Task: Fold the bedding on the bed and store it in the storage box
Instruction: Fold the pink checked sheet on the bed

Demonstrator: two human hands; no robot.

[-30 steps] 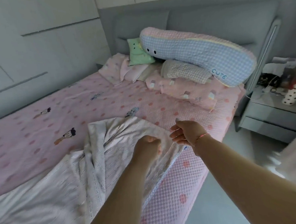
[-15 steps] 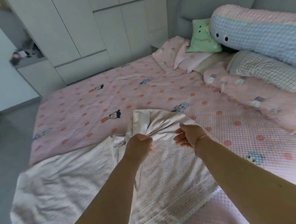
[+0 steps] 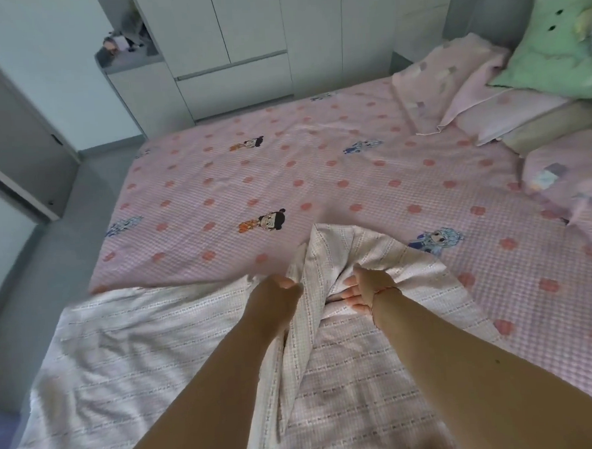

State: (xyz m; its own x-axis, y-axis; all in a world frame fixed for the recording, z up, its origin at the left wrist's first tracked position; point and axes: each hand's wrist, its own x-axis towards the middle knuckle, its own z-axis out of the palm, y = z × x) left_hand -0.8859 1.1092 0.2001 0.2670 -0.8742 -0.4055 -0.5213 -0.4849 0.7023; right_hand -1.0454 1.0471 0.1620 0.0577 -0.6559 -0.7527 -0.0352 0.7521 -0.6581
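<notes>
Left hand [image 3: 279, 288] grips a raised ridge of the white blanket [image 3: 157, 351]. Right hand [image 3: 363, 289] lies beside it, fingers loosely curled on the cloth; any hold cannot be confirmed. Blanket lies rumpled across the near side of the bed [image 3: 319, 175]. Folding barely begun; next requires finding an edge. No storage box visible.

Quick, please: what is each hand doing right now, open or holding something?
Left hand: grips a bunched fold of the white blanket.
Right hand: fingers curled into the same blanket.

blanket [image 3: 163, 337]: woven cloth, matt, ribbed (creased) | bedsheet [image 3: 319, 175]: waffle-textured cloth | wardrobe [image 3: 250, 38]: smooth, matt
</notes>
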